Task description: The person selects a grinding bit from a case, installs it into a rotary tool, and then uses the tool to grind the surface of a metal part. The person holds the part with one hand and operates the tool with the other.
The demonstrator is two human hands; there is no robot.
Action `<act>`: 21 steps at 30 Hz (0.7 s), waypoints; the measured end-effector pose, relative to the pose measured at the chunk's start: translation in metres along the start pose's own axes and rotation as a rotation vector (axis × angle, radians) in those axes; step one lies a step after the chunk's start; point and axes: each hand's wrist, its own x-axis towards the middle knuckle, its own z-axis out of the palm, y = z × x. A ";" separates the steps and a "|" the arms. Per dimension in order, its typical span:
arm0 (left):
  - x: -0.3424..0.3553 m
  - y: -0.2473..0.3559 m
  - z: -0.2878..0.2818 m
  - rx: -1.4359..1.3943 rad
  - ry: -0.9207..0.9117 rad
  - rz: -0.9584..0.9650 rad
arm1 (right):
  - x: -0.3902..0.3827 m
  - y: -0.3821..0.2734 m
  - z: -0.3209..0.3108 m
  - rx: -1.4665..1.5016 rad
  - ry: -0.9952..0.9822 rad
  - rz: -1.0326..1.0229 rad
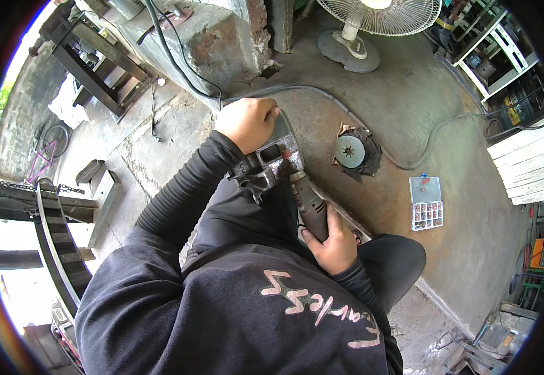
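Note:
My left hand [245, 125] is closed on the upper end of a dark cast metal part [270, 161] held over my lap, with a flat plate and a squarish opening. In my right hand [333, 244], fingers wrapped round it, is a grey rotary power tool [314, 212]; its front end meets the right side of the metal part, near a small reddish bit. The exact point of contact is too small to tell. Beyond my hands, a round pale disc [349, 152] lies on dark crumpled material, and an open plastic case of small bits [427, 214] sits to the right.
A standing fan [359, 53] is at the back, near a concrete block [219, 50] with cables. A grey hose [322, 95] crosses the floor. Metal frames [100, 69] and a pink bicycle [44, 156] are at the left; shelving [487, 59] and a white board [519, 162] at the right.

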 end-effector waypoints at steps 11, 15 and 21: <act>0.001 -0.001 0.000 0.023 -0.020 -0.023 | -0.002 0.003 0.000 0.022 0.009 -0.010; 0.000 -0.002 0.000 0.017 -0.024 -0.023 | -0.003 0.001 -0.003 -0.015 0.023 0.024; 0.000 -0.002 -0.001 0.021 -0.020 -0.020 | -0.002 -0.007 -0.013 -0.040 -0.014 0.018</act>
